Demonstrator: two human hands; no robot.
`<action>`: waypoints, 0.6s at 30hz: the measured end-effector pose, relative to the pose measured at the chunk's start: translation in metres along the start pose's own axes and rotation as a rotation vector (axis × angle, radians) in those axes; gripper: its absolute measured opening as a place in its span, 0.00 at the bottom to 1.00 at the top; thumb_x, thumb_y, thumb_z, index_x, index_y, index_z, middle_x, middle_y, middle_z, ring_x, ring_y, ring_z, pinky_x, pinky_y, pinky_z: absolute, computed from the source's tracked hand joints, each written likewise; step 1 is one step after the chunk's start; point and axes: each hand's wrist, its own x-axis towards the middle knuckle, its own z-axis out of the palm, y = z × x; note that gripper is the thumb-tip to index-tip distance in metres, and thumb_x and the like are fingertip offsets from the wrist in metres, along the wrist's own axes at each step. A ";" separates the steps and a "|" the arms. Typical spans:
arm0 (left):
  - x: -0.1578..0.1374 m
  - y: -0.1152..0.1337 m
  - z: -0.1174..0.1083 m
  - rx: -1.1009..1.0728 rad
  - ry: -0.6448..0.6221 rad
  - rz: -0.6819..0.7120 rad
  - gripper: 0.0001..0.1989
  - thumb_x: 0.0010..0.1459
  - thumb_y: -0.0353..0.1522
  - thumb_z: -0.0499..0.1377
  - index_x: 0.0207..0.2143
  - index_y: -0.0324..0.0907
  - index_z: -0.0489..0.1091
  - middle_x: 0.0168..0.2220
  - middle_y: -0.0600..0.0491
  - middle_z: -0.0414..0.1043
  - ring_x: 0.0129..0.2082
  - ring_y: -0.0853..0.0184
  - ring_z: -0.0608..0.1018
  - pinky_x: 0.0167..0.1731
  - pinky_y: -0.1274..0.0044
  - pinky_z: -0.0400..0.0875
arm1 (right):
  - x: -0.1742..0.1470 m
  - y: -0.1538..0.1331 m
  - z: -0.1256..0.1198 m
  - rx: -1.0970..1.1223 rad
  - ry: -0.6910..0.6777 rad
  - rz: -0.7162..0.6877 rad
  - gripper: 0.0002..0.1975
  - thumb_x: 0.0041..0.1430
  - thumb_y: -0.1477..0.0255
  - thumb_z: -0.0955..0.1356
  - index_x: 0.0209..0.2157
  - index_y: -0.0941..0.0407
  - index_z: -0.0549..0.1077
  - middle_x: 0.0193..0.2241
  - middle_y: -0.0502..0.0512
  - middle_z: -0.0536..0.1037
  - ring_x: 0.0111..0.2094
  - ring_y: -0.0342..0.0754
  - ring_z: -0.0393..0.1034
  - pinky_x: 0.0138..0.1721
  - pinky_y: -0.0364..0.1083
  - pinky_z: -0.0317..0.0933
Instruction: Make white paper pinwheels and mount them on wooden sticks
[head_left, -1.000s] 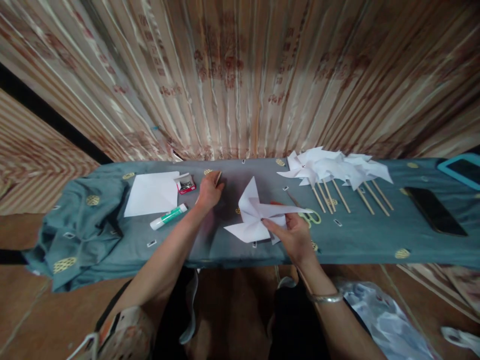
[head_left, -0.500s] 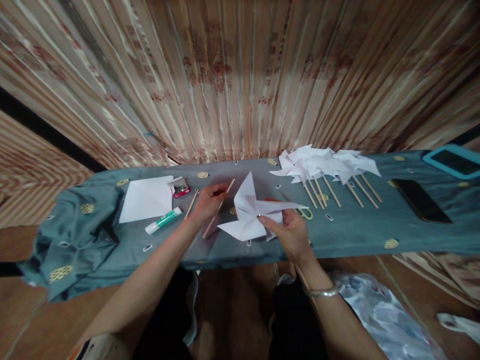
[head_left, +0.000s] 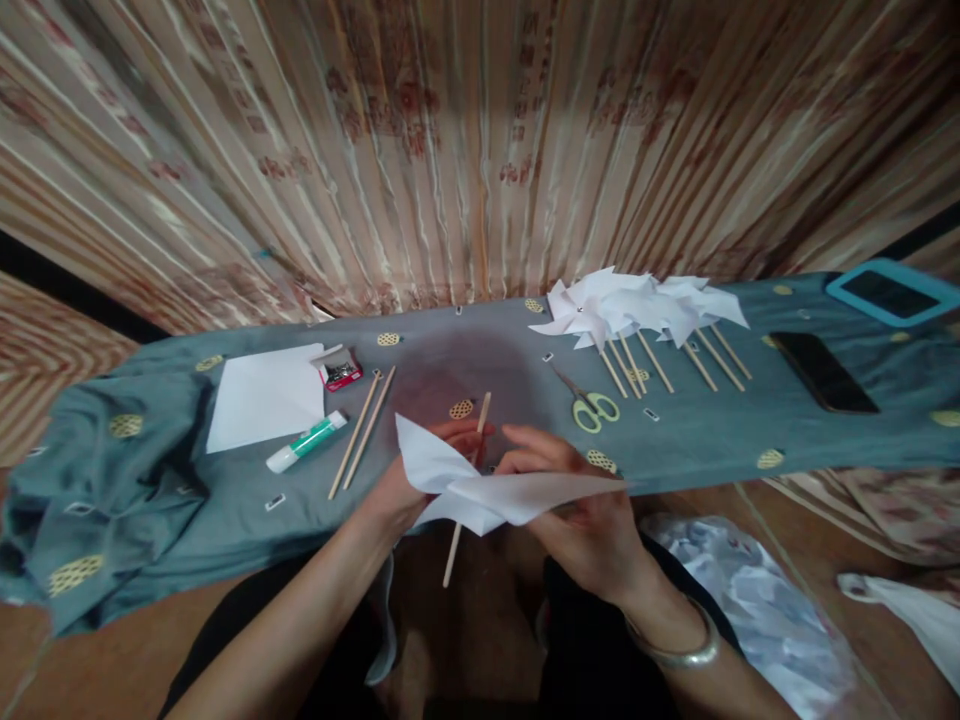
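Above the table's front edge, a white paper pinwheel [head_left: 480, 498] is tipped so that I see it nearly edge-on. My right hand [head_left: 592, 525] pinches it from the right. Behind the paper, my left hand [head_left: 401, 495] is closed on a thin wooden stick [head_left: 452, 555], which slants past the pinwheel, its top end and lower end both showing. The paper hides part of the left fingers, and I cannot tell whether stick and pinwheel touch. Two more wooden sticks [head_left: 369, 425] lie on the cloth to the left.
White paper sheets [head_left: 262, 395], a small red box of pins [head_left: 341, 372] and a glue stick [head_left: 306, 442] lie left. Scissors [head_left: 592, 408], several finished pinwheels [head_left: 652, 305], a black phone [head_left: 823, 372] and a blue-framed device [head_left: 892, 292] lie right. A plastic bag [head_left: 750, 600] is on the floor.
My hands have come together and moved nearer to me. The pinwheel has turned from facing me to edge-on, and the stick is now behind it. The scissors are uncovered.
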 end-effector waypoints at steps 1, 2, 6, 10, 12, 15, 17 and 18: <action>-0.003 0.000 0.000 0.032 -0.011 0.001 0.19 0.36 0.36 0.76 0.33 0.39 0.81 0.26 0.51 0.78 0.25 0.69 0.76 0.26 0.80 0.69 | 0.001 0.000 -0.001 -0.040 0.005 -0.032 0.25 0.58 0.76 0.69 0.56 0.47 0.67 0.36 0.47 0.84 0.38 0.47 0.79 0.42 0.47 0.72; -0.005 0.000 0.001 0.062 -0.025 -0.001 0.19 0.37 0.36 0.76 0.34 0.39 0.82 0.26 0.50 0.79 0.26 0.69 0.76 0.26 0.80 0.69 | 0.003 0.000 -0.002 -0.076 0.007 -0.057 0.25 0.58 0.76 0.69 0.57 0.46 0.67 0.35 0.46 0.84 0.39 0.48 0.79 0.44 0.48 0.72; -0.011 0.002 0.004 0.154 -0.059 0.005 0.16 0.39 0.37 0.74 0.32 0.40 0.82 0.30 0.48 0.80 0.26 0.68 0.76 0.26 0.78 0.69 | 0.007 -0.001 -0.003 -0.146 0.055 -0.089 0.23 0.58 0.76 0.69 0.54 0.45 0.70 0.34 0.45 0.84 0.41 0.49 0.79 0.47 0.49 0.72; -0.013 0.005 0.009 0.156 -0.136 0.072 0.14 0.37 0.38 0.74 0.28 0.43 0.82 0.34 0.48 0.81 0.31 0.63 0.78 0.30 0.76 0.71 | 0.007 0.005 -0.002 -0.051 0.143 -0.021 0.23 0.57 0.73 0.70 0.55 0.45 0.71 0.34 0.47 0.84 0.42 0.51 0.79 0.47 0.52 0.72; -0.015 0.007 0.012 0.164 -0.169 0.097 0.13 0.38 0.39 0.73 0.29 0.44 0.82 0.33 0.49 0.80 0.31 0.63 0.77 0.30 0.75 0.71 | 0.005 0.007 -0.001 0.010 0.165 0.013 0.24 0.58 0.71 0.70 0.56 0.44 0.70 0.34 0.48 0.84 0.42 0.53 0.79 0.47 0.54 0.72; -0.019 0.008 0.014 0.194 -0.154 0.088 0.11 0.39 0.40 0.72 0.26 0.45 0.81 0.27 0.51 0.78 0.26 0.66 0.75 0.28 0.76 0.70 | 0.002 0.009 -0.001 0.063 0.174 0.040 0.24 0.59 0.67 0.70 0.57 0.42 0.68 0.34 0.49 0.83 0.41 0.53 0.79 0.46 0.55 0.73; -0.021 0.009 0.015 0.195 -0.138 0.084 0.13 0.38 0.41 0.73 0.21 0.44 0.78 0.24 0.53 0.75 0.23 0.68 0.72 0.27 0.77 0.69 | 0.002 0.009 -0.001 0.069 0.173 0.020 0.24 0.60 0.67 0.69 0.58 0.42 0.67 0.35 0.49 0.83 0.41 0.53 0.79 0.47 0.56 0.73; -0.022 0.009 0.015 0.195 -0.140 0.080 0.14 0.37 0.42 0.74 0.20 0.43 0.77 0.22 0.54 0.73 0.22 0.69 0.71 0.27 0.77 0.69 | 0.002 0.008 -0.001 0.061 0.174 0.001 0.24 0.61 0.68 0.69 0.58 0.42 0.67 0.35 0.49 0.83 0.42 0.53 0.79 0.48 0.56 0.72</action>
